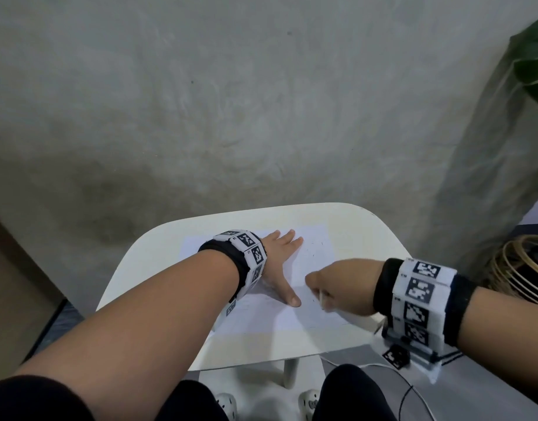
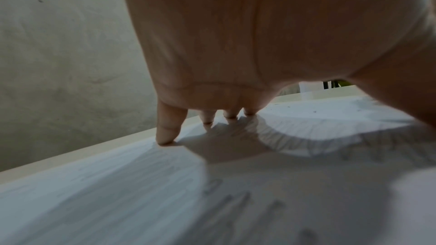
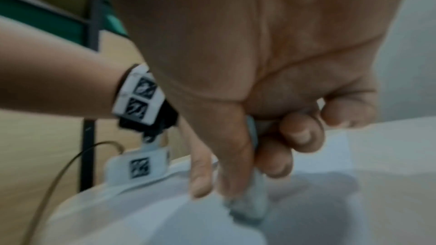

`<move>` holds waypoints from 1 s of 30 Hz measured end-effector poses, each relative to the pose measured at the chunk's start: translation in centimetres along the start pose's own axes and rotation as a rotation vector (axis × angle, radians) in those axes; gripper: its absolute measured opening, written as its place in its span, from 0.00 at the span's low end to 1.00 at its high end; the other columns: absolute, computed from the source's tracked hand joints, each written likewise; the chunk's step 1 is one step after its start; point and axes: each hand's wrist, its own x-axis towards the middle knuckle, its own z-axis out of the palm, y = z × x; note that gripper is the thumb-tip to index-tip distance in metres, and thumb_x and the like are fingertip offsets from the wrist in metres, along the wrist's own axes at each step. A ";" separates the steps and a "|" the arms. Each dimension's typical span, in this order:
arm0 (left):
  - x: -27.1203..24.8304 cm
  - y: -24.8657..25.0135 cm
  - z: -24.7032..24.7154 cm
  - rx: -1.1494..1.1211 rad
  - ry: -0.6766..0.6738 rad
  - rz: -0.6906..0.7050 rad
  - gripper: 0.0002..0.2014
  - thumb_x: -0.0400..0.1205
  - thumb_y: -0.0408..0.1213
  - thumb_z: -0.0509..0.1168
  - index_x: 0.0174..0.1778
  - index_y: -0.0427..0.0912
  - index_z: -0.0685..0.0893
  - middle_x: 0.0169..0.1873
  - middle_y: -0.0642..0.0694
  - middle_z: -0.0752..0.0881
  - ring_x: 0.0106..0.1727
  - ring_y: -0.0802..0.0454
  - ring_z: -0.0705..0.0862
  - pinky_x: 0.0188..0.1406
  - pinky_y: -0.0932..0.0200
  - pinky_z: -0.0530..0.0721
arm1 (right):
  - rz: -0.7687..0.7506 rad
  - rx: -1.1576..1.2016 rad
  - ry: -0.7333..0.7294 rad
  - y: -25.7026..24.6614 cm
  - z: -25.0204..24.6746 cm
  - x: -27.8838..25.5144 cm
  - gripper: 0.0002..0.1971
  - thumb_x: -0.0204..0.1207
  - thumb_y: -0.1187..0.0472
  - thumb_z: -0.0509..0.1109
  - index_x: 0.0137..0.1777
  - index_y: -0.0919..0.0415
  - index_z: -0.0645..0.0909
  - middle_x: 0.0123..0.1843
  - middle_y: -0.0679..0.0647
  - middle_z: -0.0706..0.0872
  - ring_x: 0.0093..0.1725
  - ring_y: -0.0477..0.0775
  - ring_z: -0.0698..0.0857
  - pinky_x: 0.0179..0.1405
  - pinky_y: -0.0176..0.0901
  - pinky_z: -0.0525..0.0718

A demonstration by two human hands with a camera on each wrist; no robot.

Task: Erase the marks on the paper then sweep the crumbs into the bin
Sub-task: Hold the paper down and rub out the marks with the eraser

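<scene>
A white sheet of paper lies on a small cream table. My left hand lies flat on the sheet with its fingers spread and straight, fingertips pressing down. My right hand is curled round a white eraser whose lower end touches the paper near the left thumb. Faint pencil marks and small dark crumbs show on the sheet. No bin is in view.
A grey concrete wall stands right behind the table. A wicker basket sits on the floor at the right, under a green plant. A marker block with a cable lies by the table's near right corner.
</scene>
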 end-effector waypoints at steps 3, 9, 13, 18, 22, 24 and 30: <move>0.0 0.0 -0.1 -0.009 -0.014 -0.002 0.67 0.67 0.70 0.73 0.84 0.54 0.29 0.84 0.56 0.29 0.85 0.50 0.31 0.81 0.34 0.43 | 0.102 0.073 0.069 1.4 -0.5 0.0 0.02 0.79 0.64 0.59 0.46 0.56 0.71 0.37 0.48 0.76 0.42 0.56 0.74 0.37 0.41 0.70; -0.2 0.1 -0.4 0.006 -0.026 -0.007 0.66 0.68 0.70 0.73 0.84 0.53 0.30 0.84 0.55 0.29 0.85 0.47 0.31 0.82 0.31 0.43 | 0.151 0.101 0.208 1.4 -2.8 2.9 0.01 0.81 0.62 0.59 0.49 0.58 0.72 0.37 0.49 0.77 0.44 0.55 0.76 0.44 0.41 0.71; 0.0 0.1 -0.4 -0.028 -0.024 0.006 0.67 0.65 0.69 0.75 0.85 0.56 0.31 0.84 0.54 0.30 0.85 0.46 0.31 0.82 0.31 0.44 | 0.125 -0.003 0.166 1.0 -3.3 4.0 0.11 0.81 0.62 0.63 0.61 0.56 0.76 0.48 0.54 0.84 0.52 0.59 0.82 0.46 0.43 0.72; -0.5 0.6 -0.5 0.002 -0.023 -0.002 0.65 0.70 0.67 0.74 0.85 0.51 0.30 0.84 0.54 0.29 0.85 0.48 0.31 0.82 0.35 0.45 | -0.037 0.007 0.088 -0.1 -0.6 0.6 0.05 0.80 0.66 0.56 0.47 0.56 0.69 0.47 0.52 0.83 0.45 0.57 0.80 0.46 0.43 0.75; -0.4 0.2 -0.5 0.002 -0.031 0.005 0.66 0.69 0.68 0.74 0.84 0.52 0.29 0.84 0.55 0.28 0.85 0.49 0.31 0.81 0.33 0.45 | -0.015 0.006 -0.056 0.4 -2.1 -0.2 0.05 0.78 0.65 0.61 0.41 0.58 0.76 0.44 0.53 0.84 0.44 0.54 0.77 0.47 0.44 0.76; -0.3 0.2 -0.6 0.000 -0.036 0.002 0.66 0.68 0.68 0.74 0.85 0.53 0.30 0.84 0.55 0.29 0.85 0.48 0.31 0.81 0.32 0.45 | 0.053 0.003 0.062 0.7 -3.2 1.1 0.07 0.79 0.63 0.63 0.39 0.56 0.76 0.42 0.52 0.84 0.44 0.55 0.77 0.47 0.45 0.75; -0.2 0.5 -0.4 -0.009 -0.006 -0.003 0.65 0.68 0.66 0.75 0.86 0.53 0.33 0.85 0.53 0.30 0.85 0.47 0.32 0.83 0.36 0.45 | 0.004 0.015 0.106 -0.6 -2.3 1.9 0.06 0.81 0.64 0.61 0.43 0.53 0.74 0.53 0.52 0.85 0.45 0.54 0.76 0.39 0.41 0.72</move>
